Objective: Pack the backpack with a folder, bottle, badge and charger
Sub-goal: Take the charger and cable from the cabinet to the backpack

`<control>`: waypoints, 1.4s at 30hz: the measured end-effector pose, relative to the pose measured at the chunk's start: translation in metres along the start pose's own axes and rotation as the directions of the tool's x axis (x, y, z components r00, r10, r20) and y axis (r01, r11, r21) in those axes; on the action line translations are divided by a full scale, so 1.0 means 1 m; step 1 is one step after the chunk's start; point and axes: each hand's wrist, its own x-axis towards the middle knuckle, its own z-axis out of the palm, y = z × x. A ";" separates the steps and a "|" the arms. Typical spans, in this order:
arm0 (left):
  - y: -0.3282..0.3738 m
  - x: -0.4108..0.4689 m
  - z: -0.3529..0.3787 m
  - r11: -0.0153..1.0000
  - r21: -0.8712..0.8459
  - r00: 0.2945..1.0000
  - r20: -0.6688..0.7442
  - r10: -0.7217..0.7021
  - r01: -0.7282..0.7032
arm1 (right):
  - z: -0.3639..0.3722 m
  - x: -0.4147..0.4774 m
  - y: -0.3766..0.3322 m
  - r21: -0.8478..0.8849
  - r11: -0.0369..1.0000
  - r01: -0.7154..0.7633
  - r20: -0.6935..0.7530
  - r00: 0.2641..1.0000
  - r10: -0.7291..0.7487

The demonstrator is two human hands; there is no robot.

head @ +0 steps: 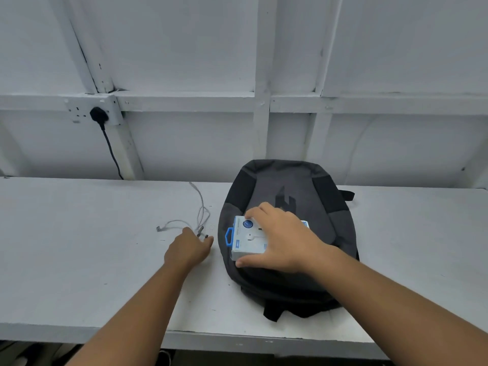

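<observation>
A dark grey and black backpack (295, 186) lies flat on the white table (79, 247), right of centre. On top of it sits a white charger box (247, 240) with a blue hang tab on its left side. My right hand (280, 239) grips that box, fingers over its far edge and thumb along its near edge. A white charging cable (200, 210) lies loose on the table left of the backpack. My left hand (188, 248) rests beside the cable's plug ends, fingertips touching them. No folder, bottle or badge is in view.
A white panelled wall stands behind the table. On it at the left, a double socket (91, 110) holds a black plug whose black cord drops behind the table. The table's front edge runs across the bottom of the view.
</observation>
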 end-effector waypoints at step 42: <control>0.013 -0.046 -0.086 0.614 -0.783 0.909 0.326 0.261 0.105 | 0.046 -0.080 0.062 -0.048 0.994 0.097 -0.018 0.995 -0.098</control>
